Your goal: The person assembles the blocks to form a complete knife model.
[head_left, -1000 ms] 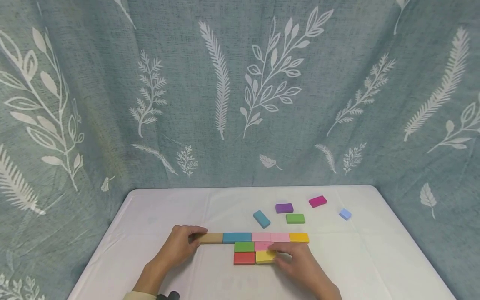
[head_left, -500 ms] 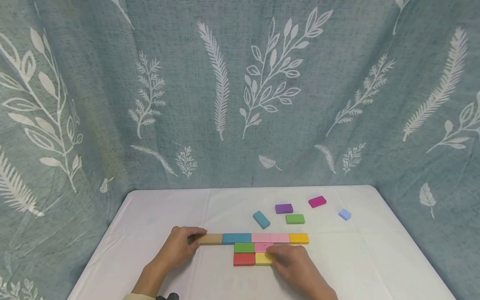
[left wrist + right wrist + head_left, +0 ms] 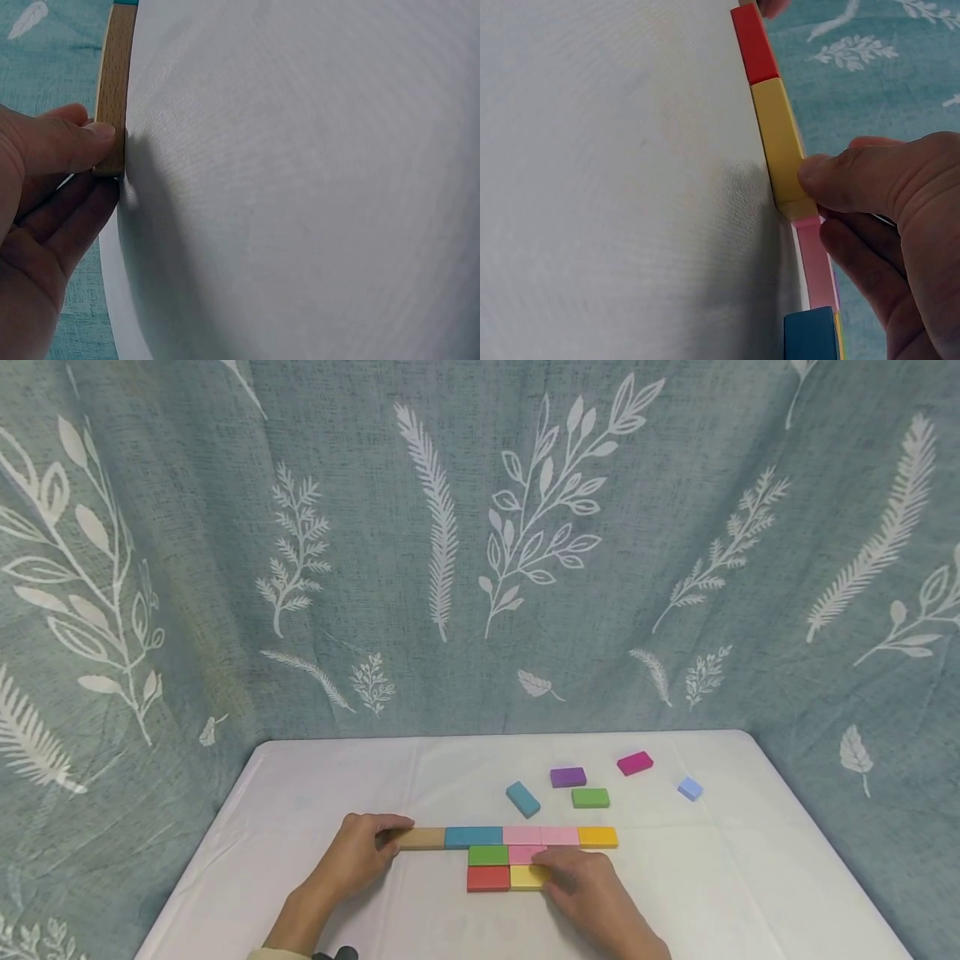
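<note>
Thumb and fingers of the left hand (image 3: pixel 348 860) (image 3: pixel 45 180) pinch the left end of a tan wooden block (image 3: pixel 422 838) (image 3: pixel 114 82). That block starts a row with a blue block (image 3: pixel 473 837), two pink blocks (image 3: pixel 522 835) and an orange one (image 3: pixel 598 837). Below the row, a green block (image 3: pixel 488 856) and a pink one (image 3: pixel 525 854) lie above a red block (image 3: pixel 488 878) and a yellow block (image 3: pixel 528 878). The right hand (image 3: pixel 596 893) (image 3: pixel 900 202) grips the yellow block (image 3: pixel 781 142) at its right end, its thumb on the block; fingers partly cover the lower pink block.
Behind the row lie loose blocks: teal (image 3: pixel 522 799), purple (image 3: pixel 567 777), light green (image 3: pixel 590 797), magenta (image 3: pixel 635 763) and light blue (image 3: pixel 690 788). A white cloth covers the table (image 3: pixel 315 777), with a patterned curtain (image 3: pixel 465 693) behind it.
The right hand has shifted slightly left along the yellow block. The left hand stays on the tan block, and the blocks keep the same arrangement.
</note>
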Demonstrator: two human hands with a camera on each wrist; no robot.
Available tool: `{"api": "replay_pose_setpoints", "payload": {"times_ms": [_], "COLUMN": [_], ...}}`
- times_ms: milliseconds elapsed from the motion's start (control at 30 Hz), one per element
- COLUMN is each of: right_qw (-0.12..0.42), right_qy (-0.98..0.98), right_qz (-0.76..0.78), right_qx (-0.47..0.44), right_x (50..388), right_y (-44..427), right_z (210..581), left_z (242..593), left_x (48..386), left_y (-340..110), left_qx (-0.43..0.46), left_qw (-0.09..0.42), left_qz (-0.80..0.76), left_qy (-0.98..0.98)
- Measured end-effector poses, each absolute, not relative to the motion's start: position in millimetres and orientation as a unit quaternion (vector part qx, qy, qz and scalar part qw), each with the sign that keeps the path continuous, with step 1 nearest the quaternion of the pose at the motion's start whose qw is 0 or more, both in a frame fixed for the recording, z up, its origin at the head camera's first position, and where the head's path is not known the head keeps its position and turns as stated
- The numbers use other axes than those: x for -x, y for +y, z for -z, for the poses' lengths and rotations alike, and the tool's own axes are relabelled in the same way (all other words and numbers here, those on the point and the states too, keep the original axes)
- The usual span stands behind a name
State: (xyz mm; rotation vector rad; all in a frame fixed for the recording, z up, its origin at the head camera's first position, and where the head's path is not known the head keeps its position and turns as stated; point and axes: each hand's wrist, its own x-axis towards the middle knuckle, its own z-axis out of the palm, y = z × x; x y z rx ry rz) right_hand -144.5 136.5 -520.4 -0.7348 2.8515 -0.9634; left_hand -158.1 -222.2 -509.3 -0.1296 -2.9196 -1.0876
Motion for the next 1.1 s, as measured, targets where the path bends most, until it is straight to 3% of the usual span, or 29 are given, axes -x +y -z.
{"api": "replay_pose_setpoints", "payload": {"times_ms": [833,1100], "right_qw": [0.026,0.025], "right_qy": [0.917,0.903], "right_qz": [0.315,0.363], "right_qx": [0.243,0.230], "right_x": [146,157], "right_y": [138,148], "right_z": [518,501], "left_z": [507,505], "left_x": [158,158], "left_y": [-224,-224], "left_qx": [0.047,0.048], "left_qw": [0.008,0.001], "left_qz": [0.344,0.345], "left_qy": [-0.938,-0.937]}}
